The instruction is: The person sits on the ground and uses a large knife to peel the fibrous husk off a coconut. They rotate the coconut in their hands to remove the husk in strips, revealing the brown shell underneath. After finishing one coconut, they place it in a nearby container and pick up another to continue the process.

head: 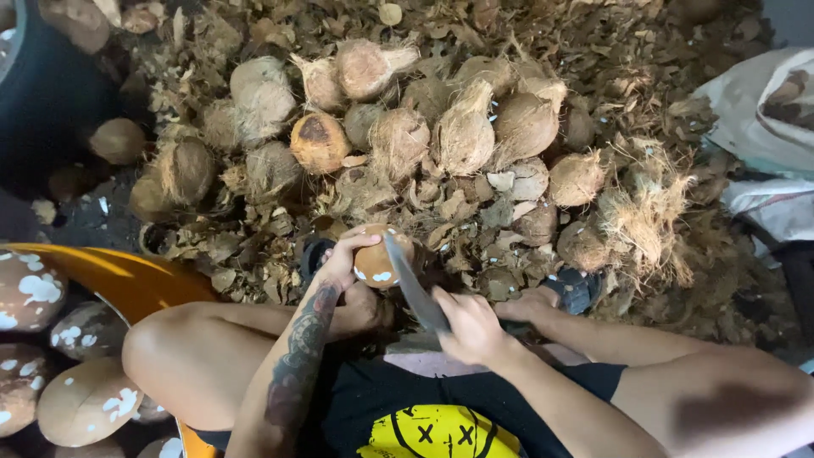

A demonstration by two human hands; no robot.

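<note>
Here, a partly peeled coconut (379, 257) cupped in the left hand (343, 259), fingers curled over its top and near side, probably to steady it against the blade. Across that coconut, the long knife (413, 287), edge laid on the shell, handle wrapped tight in the right hand (471, 326), likely angled for shaving off brown skin. Beyond the coconut, a heap of husked coconuts (398, 127) on shredded husk fibre (644, 216). Left of the coconut, an orange basin (119, 276) with scraped, white-patched coconuts (85, 399), seemingly sorted apart.
</note>
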